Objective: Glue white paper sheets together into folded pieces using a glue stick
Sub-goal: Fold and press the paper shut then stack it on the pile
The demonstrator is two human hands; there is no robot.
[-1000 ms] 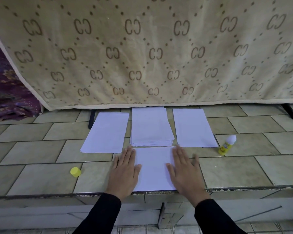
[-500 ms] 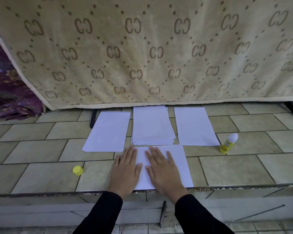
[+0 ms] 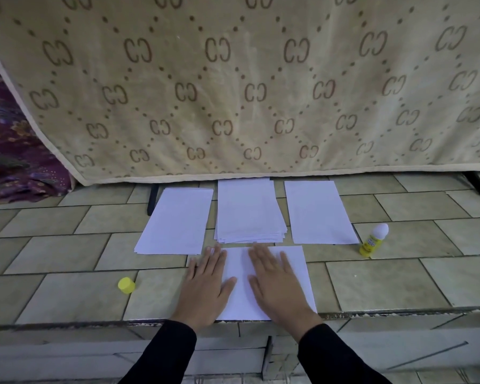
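Observation:
A white paper piece [image 3: 294, 273] lies at the tiled counter's front edge. My left hand [image 3: 205, 286] presses flat on its left edge, fingers straight. Flat on the middle of the same piece lies my right hand [image 3: 277, 284]. Behind it sit a white sheet [image 3: 175, 221] at left, a stack of sheets [image 3: 248, 212] in the centre and another sheet [image 3: 317, 212] at right. The uncapped yellow glue stick [image 3: 373, 239] stands right of the sheets. Its yellow cap [image 3: 126, 285] lies on the tiles to the left.
The tiled counter [image 3: 399, 281] ends in a chipped front edge just below my wrists. A beige patterned cloth [image 3: 247, 87] hangs close behind the sheets. Purple fabric [image 3: 9, 156] is bunched at the far left. A dark stand leg [image 3: 477, 184] shows at right.
My right hand slid left across the front paper piece, from its right edge to its middle. My left hand stayed pressed on the left edge.

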